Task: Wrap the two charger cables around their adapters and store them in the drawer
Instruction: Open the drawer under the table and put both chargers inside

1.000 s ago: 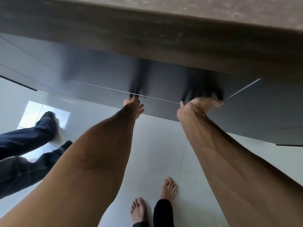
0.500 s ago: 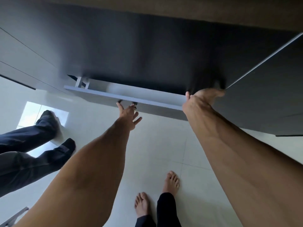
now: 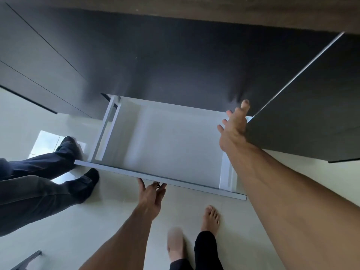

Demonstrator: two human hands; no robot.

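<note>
Drawer (image 3: 175,145): smooth pale-grey inner panels, satin sheen; side rail (image 3: 106,129) looks like painted metal.
Cabinet fronts (image 3: 175,61): dark, matt, smooth laminate-like finish with thin pale edges.
Table (image 3: 233,8): brown top, wood-like grain, matt.
Floor (image 3: 58,240): glossy pale tiles, reflecting light.
Trousers (image 3: 29,199): dark woven cloth, matt.

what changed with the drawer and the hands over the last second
The drawer slid out from fully shut to wide open, towards the person, showing a pale inside. The left hand came back with its front edge, fingers hooked under it. The right hand let go and lifted, fingers now spread above the drawer's right side. The dark cabinet front stayed put; no chargers in view.
</note>
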